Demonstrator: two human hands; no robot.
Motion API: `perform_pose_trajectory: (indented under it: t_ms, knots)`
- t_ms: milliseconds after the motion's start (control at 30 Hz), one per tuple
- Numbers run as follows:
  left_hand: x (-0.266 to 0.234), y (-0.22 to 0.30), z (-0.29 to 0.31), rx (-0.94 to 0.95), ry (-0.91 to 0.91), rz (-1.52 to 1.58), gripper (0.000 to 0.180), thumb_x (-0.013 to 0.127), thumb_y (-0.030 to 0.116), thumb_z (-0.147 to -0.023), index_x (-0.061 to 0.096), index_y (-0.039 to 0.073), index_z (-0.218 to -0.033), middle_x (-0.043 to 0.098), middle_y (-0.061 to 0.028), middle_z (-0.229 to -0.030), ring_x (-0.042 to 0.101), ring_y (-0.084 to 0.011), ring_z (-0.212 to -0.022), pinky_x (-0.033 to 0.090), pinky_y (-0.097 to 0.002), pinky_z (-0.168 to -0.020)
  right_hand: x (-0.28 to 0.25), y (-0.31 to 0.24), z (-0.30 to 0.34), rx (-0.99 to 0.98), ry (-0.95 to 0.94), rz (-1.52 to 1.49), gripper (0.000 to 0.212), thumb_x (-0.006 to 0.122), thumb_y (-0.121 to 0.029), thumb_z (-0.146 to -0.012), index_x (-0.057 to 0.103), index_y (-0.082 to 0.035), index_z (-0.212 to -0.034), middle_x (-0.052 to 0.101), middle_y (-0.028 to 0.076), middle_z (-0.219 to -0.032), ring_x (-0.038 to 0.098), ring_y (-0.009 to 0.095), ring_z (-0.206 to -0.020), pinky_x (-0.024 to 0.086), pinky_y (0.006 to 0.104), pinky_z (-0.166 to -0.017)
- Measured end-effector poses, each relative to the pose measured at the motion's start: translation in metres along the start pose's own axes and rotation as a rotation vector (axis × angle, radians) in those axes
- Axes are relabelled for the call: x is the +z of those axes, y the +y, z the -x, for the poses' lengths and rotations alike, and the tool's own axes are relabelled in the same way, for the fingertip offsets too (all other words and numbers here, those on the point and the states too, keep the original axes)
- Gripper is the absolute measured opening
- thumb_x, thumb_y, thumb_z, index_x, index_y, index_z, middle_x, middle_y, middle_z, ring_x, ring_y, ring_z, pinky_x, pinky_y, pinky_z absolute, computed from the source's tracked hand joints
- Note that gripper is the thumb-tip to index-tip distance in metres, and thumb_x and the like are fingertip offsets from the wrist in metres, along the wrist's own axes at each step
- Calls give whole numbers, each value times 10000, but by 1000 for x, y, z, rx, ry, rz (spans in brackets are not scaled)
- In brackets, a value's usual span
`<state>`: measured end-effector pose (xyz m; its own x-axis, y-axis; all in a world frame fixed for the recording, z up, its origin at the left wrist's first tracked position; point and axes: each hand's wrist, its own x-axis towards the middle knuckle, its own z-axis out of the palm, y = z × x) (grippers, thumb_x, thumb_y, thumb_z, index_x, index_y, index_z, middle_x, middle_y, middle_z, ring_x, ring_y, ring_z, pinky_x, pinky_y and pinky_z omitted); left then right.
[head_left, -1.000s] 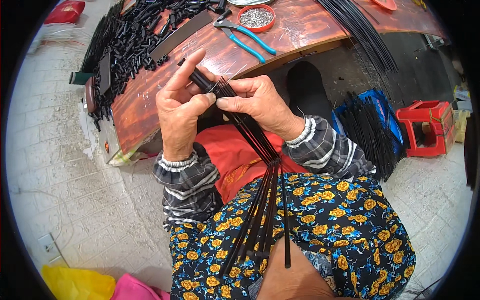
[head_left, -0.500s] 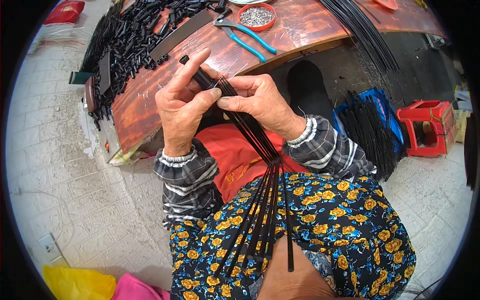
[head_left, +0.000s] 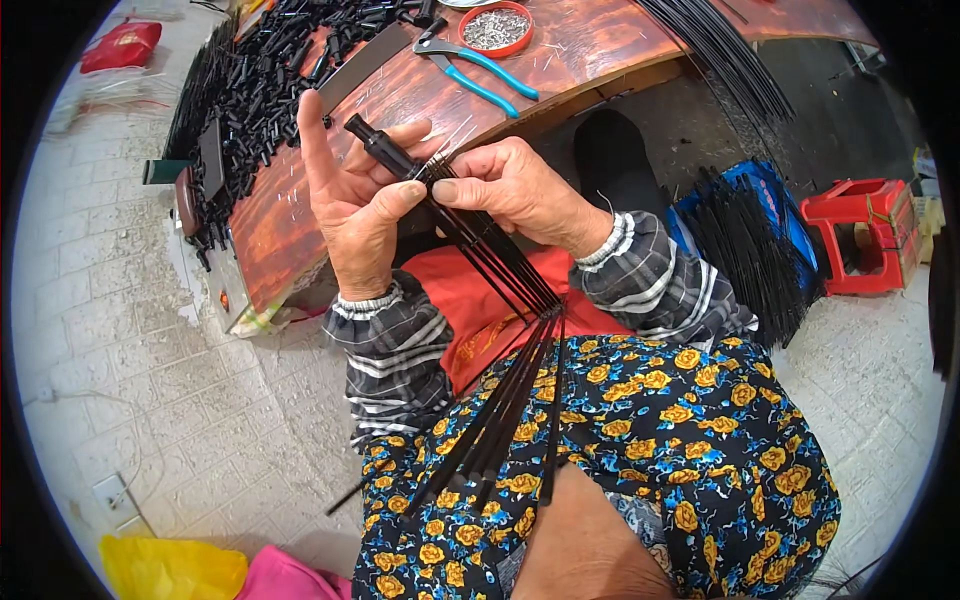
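Observation:
Over my lap I hold an umbrella frame, a bundle of thin black ribs point(head_left: 505, 268) joined to a black plastic tube point(head_left: 378, 143), the runner. My left hand point(head_left: 352, 222) has its thumb against the tube's lower end, index finger raised and other fingers behind. With thumb and fingers my right hand point(head_left: 515, 190) pinches the rib ends where they meet the tube. Fine wire ends stick up between the hands. Lower down, the ribs pass a cluster of small joints and fan out over my flowered clothing point(head_left: 690, 420).
On the wooden table point(head_left: 285, 235) lie many black tubes point(head_left: 275, 90), blue-handled pliers point(head_left: 480, 85), a grey metal bar point(head_left: 370, 65) and a red dish point(head_left: 528, 45) of small metal pieces. More ribs point(head_left: 715, 60) overhang its edge. A blue container point(head_left: 768, 190) of ribs and red stool point(head_left: 860, 240) stand right.
The tube has tilted further over to the left, and the fanned ribs have swung left across my lap. My left index finger has lifted away from the tube.

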<state>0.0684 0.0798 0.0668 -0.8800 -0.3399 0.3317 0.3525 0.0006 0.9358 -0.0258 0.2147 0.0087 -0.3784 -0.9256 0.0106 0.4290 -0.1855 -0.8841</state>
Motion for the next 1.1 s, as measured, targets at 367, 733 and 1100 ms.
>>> perform_pose_trajectory:
  t_ms: [367, 733, 1100]
  knots:
    - [-1, -4, 1, -65, 54, 37, 741, 654, -95, -705, 316, 2, -1357, 592, -254, -1117, 621, -303, -1023, 492, -385, -921, 2, -6, -1, -133, 45, 141, 411, 709, -348, -827, 535, -90, -560, 403, -84, -492, 361, 16, -394, 246, 182, -358]
    - [-5, -23, 20, -149, 200, 198, 319, 673, -6, -796, 591, -67, -1098, 633, -157, -1084, 599, -267, -1054, 433, -362, -970, 0, -7, -1, -59, 51, 106, 357, 736, -310, -803, 590, -77, -575, 432, -82, -506, 374, 14, -430, 266, 191, -383]
    - [-5, -38, 27, -113, 360, 249, 378, 668, 36, -836, 568, -61, -1187, 605, -96, -1138, 582, -192, -1019, 450, -325, -934, 3, -13, -6, -111, 8, 103, 399, 727, -296, -818, 509, -105, -544, 378, -93, -496, 316, 8, -410, 207, 194, -375]
